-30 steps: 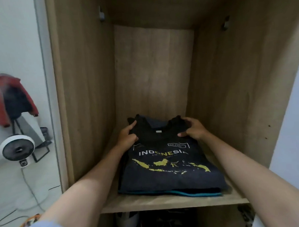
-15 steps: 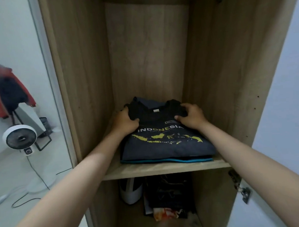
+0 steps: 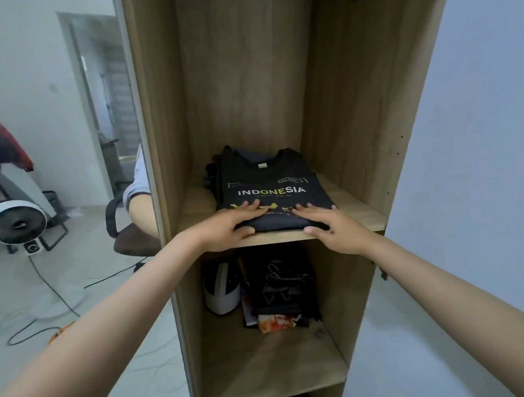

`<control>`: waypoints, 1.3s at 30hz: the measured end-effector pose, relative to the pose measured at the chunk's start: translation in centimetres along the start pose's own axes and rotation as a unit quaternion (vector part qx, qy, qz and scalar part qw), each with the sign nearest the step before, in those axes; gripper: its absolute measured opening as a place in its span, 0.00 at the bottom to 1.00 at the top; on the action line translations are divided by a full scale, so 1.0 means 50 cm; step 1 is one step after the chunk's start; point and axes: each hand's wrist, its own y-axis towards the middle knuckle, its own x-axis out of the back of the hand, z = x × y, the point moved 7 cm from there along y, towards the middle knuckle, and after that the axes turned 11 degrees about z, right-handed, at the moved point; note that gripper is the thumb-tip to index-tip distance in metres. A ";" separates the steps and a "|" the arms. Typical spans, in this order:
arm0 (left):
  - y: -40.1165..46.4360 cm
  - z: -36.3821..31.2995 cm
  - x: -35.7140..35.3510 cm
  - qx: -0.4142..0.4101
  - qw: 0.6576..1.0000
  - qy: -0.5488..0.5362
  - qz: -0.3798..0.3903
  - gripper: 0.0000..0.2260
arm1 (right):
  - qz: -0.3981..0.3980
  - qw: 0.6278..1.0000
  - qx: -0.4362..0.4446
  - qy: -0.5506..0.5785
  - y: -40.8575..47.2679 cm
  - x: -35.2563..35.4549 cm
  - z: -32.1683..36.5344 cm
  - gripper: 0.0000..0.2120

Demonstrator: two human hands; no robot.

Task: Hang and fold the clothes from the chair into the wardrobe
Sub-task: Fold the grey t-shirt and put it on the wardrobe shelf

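A folded black T-shirt with "INDONESIA" and a yellow map print tops a small stack of folded clothes on the wardrobe's middle shelf. My left hand lies flat on the shirt's front left edge, fingers straight. My right hand rests flat on the front right edge, thumb at the shelf lip. Neither hand grips the cloth. The wardrobe is light wood, its door open.
The lower shelf holds a white helmet-like object, dark bags and a printed cloth. Left of the wardrobe are a dark office chair, a white fan, floor cables and a red garment hung up.
Both hands slid from the shirt's collar at the back to its front edge. My view has pulled back and dropped, so the lower shelf and the chair now show.
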 end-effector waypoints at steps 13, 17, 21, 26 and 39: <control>-0.043 0.009 0.021 0.055 0.994 0.076 -0.054 0.28 | -0.065 0.996 0.013 -0.063 -0.017 0.019 0.022 0.28; -0.075 0.029 -0.027 0.118 0.991 0.055 -0.040 0.24 | -0.065 0.997 -0.009 -0.038 -0.044 -0.023 0.007 0.25; -0.113 -0.018 -0.044 0.184 0.975 0.107 -0.065 0.26 | -0.061 0.998 -0.024 0.026 -0.097 -0.027 0.030 0.20; -0.160 -0.170 -0.124 0.141 0.980 0.023 -0.138 0.23 | -0.079 0.996 -0.013 0.026 -0.271 -0.036 0.081 0.21; -0.165 -0.720 -0.367 -0.157 0.949 -0.121 -0.245 0.21 | -0.409 0.904 -0.008 -0.124 -0.871 0.096 0.172 0.19</control>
